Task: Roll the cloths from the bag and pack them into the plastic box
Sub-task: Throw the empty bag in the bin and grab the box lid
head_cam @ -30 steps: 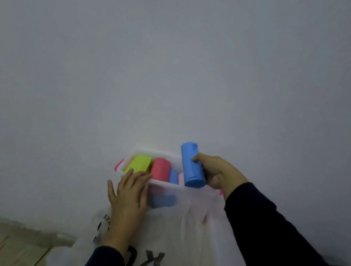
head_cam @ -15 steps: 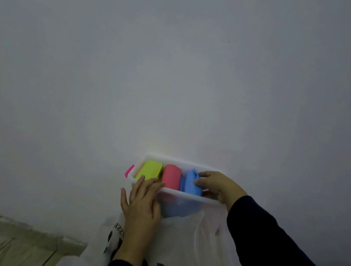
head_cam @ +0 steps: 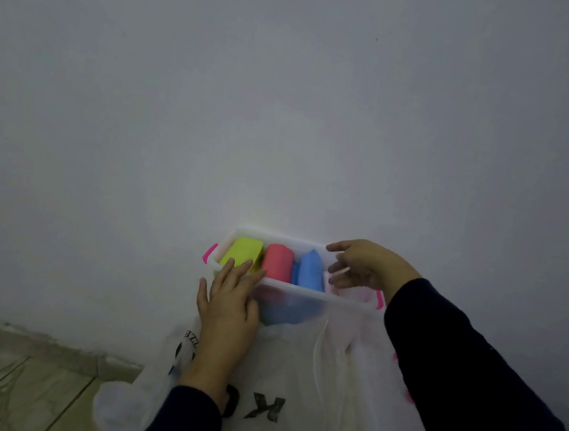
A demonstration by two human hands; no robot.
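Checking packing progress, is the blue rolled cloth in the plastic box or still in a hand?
In the box. The blue roll sits beside the red roll inside the plastic box; the right hand is open above it.

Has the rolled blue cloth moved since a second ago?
Yes. The rolled blue cloth went down into the clear plastic box, right of the rolled red cloth. The right hand has released it, fingers spread.

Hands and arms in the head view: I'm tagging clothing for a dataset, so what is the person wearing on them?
Both hands are bare: the left hand and the right hand show no gloves, and no rings or watch can be made out. Each arm wears a long, plain dark navy sleeve ending at the wrist, with no visible markings.
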